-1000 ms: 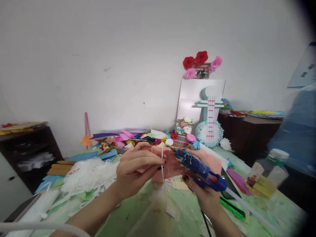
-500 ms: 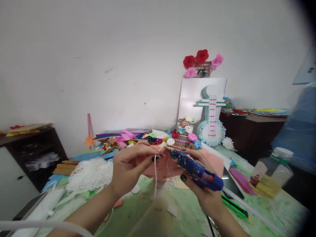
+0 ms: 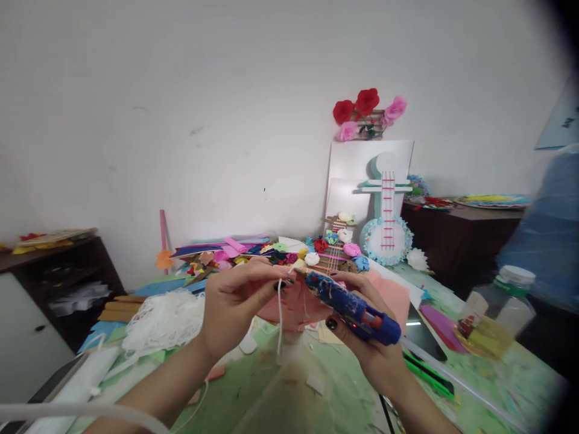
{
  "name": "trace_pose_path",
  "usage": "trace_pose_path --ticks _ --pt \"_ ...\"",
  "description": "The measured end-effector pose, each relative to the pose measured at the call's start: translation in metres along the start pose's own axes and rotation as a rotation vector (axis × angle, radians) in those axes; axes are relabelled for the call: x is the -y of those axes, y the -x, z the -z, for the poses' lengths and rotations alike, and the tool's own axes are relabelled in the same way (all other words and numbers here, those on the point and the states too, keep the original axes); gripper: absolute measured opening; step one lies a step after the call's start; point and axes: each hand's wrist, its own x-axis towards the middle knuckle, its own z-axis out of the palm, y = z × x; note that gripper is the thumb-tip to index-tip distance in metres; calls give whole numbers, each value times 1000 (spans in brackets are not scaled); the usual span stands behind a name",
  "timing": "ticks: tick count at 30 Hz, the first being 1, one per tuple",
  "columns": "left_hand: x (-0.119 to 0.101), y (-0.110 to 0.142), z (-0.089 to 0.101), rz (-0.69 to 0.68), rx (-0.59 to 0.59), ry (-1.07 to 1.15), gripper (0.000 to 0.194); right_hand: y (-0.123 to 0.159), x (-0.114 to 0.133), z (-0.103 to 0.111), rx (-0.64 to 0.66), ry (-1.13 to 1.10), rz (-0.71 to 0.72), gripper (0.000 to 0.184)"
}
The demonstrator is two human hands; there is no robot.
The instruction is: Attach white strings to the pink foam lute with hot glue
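A: How is the grip found?
B: By the left hand [image 3: 233, 307], a white cord [image 3: 279, 319] is pinched between thumb and fingers, its lower length hanging beneath them. By the right hand [image 3: 375, 349], a blue glue gun [image 3: 353, 310] is grasped, its nozzle pointed at the left fingertips, just beside the cord's upper end. Whether the two touch cannot be told.

A: What room is left below?
B: Between the forearms, a strip of green tabletop [image 3: 266, 398] is seen, marked by small scraps. Behind the fingertips, salmon-pink material [image 3: 296, 310] is noted; its contact with either hand cannot be confirmed.

A: And to the sides?
B: Left of the grip, room is restricted by a heap of white shreds [image 3: 163, 322]. To the right, a green cutter [image 3: 427, 374] is found near the right wrist; farther out, a bottle [image 3: 497, 325] is stood towards the table's right edge.

A: Beyond the grip?
B: Room is limited by crowded coloured paper and crumpled paper flowers. Farther back and to the right, a banjo-shaped model [image 3: 388, 238] is stood upright before a white board [image 3: 344, 169], and all is backed by the wall [image 3: 181, 120].
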Motion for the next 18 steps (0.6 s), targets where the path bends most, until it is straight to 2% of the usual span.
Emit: trace_pose_path --ticks 12,18 --pt "1 0 1 52 -15 14 20 3 1 1 -4 30 14 42" --pt "-7 -3 1 119 -33 8 11 2 2 1 4 36 12 34"
